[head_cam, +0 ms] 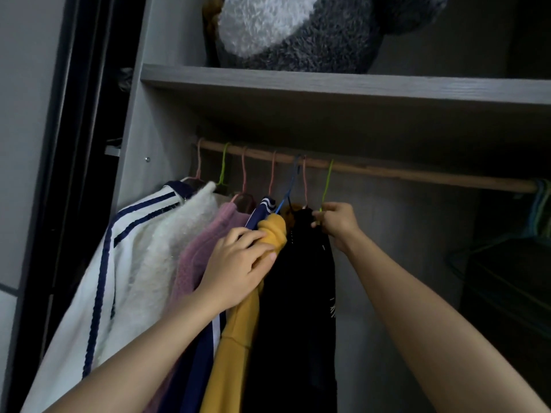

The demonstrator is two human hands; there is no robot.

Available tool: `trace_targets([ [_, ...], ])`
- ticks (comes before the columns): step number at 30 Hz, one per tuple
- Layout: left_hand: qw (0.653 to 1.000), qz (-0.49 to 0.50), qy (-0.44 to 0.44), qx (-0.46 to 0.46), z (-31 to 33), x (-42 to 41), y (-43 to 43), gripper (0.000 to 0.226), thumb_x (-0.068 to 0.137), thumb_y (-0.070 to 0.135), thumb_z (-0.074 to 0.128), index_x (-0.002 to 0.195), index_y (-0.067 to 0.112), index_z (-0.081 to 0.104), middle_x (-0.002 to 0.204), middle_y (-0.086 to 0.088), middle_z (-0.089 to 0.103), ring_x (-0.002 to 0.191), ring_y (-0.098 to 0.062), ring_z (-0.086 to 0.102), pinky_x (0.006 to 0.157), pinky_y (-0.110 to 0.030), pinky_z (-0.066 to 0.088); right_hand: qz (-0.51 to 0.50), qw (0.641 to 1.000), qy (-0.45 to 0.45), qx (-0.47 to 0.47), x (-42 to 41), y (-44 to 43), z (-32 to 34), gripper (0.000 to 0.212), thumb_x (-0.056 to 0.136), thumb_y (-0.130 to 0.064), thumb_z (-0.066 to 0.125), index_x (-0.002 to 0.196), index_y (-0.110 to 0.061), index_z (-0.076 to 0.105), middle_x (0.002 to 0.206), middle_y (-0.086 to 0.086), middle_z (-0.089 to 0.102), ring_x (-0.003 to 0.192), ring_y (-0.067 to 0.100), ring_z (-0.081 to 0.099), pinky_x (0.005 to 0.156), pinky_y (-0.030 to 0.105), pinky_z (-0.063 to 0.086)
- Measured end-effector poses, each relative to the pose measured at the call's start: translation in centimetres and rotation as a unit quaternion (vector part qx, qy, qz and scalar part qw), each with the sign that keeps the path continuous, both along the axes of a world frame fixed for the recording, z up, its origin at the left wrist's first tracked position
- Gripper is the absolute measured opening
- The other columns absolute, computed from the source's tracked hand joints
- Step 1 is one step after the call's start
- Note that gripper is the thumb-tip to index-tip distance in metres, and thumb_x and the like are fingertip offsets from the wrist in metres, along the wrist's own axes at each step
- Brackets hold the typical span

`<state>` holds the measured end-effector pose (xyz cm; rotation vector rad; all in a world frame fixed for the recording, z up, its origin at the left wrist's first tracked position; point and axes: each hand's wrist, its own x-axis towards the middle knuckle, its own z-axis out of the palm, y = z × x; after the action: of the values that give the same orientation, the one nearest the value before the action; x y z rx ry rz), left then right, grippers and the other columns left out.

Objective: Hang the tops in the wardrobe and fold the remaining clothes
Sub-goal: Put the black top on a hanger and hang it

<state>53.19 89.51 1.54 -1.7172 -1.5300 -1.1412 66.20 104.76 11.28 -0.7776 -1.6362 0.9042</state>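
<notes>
Several tops hang on a wooden rail [417, 175] in the wardrobe: a white jacket with navy stripes [98, 281], a white fleece [167, 248], a pink top [193, 257], a navy top [262, 208], a yellow top [238, 338] and a black top [298, 293]. My left hand [238, 263] grips the shoulder of the yellow top. My right hand [337, 222] pinches the black top's collar at the base of a green hanger [327, 183].
A grey and white plush toy [298, 31] sits on the shelf [328, 84] above the rail. Spare hangers [541, 201] hang bunched at the rail's right end. A dark box [507, 287] stands at the lower right. The wardrobe's side panel [137, 144] is on the left.
</notes>
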Motion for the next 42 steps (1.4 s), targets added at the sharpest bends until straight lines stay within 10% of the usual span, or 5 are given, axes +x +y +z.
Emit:
trace_targets([
  [11, 0.996, 0.082, -0.031, -0.033, 0.9, 2.0, -0.4, 0.081, 0.075, 0.069, 0.004, 0.123, 0.032, 0.058, 0.137, 0.013, 0.045, 0.130, -0.013, 0.028, 0.096, -0.033, 0.022, 0.003, 0.996, -0.069, 0.051, 2.0, 0.3, -1.2, 0.040, 0.096, -0.015, 0.051, 0.134, -0.003, 0.047, 0.100, 0.008, 0.059, 0.072, 0.005, 0.050, 0.055, 0.006, 0.040],
  [14, 0.993, 0.111, -0.015, -0.030, 1.1, 3.5, -0.5, 0.050, 0.091, 0.061, 0.030, 0.122, 0.034, 0.058, 0.136, 0.012, 0.045, 0.131, -0.015, 0.025, 0.095, -0.036, 0.021, -0.066, 0.977, -0.144, 0.139, 4.4, -0.2, -2.1, 0.036, 0.096, -0.019, 0.050, 0.129, -0.004, 0.054, 0.127, 0.014, 0.058, 0.111, 0.020, 0.055, 0.087, 0.021, 0.041],
  [20, 0.998, 0.019, 0.043, 0.035, 1.6, 8.9, 0.0, 0.041, 0.083, 0.045, 0.045, 0.103, 0.021, 0.071, 0.120, -0.002, 0.061, 0.124, -0.029, 0.044, 0.091, -0.044, 0.028, -0.356, 0.722, -0.489, 0.335, 13.5, -1.3, -3.3, 0.033, 0.095, -0.030, 0.045, 0.123, -0.017, 0.057, 0.134, 0.010, 0.045, 0.123, 0.030, 0.035, 0.091, 0.038, 0.037],
  [29, 0.997, -0.079, 0.014, -0.015, 0.7, 17.7, 4.0, 0.038, 0.092, 0.052, 0.039, 0.108, 0.029, 0.065, 0.130, 0.007, 0.049, 0.127, -0.016, 0.025, 0.089, -0.034, 0.012, -0.485, 0.590, -0.621, 0.176, 27.5, -5.8, -3.7, 0.047, 0.089, -0.018, 0.056, 0.132, -0.014, 0.039, 0.135, 0.015, 0.035, 0.127, 0.033, 0.031, 0.097, 0.044, 0.037],
  [42, 0.976, -0.172, -0.046, -0.123, -2.4, 22.4, 6.1, 0.036, 0.092, 0.053, 0.040, 0.108, 0.032, 0.065, 0.129, 0.009, 0.049, 0.126, -0.014, 0.025, 0.092, -0.036, 0.020, -0.553, 0.651, -0.520, -0.005, 32.1, -8.7, -3.1, 0.033, 0.093, -0.008, 0.048, 0.125, 0.001, 0.049, 0.126, 0.017, 0.050, 0.111, 0.036, 0.053, 0.075, 0.034, 0.038],
])
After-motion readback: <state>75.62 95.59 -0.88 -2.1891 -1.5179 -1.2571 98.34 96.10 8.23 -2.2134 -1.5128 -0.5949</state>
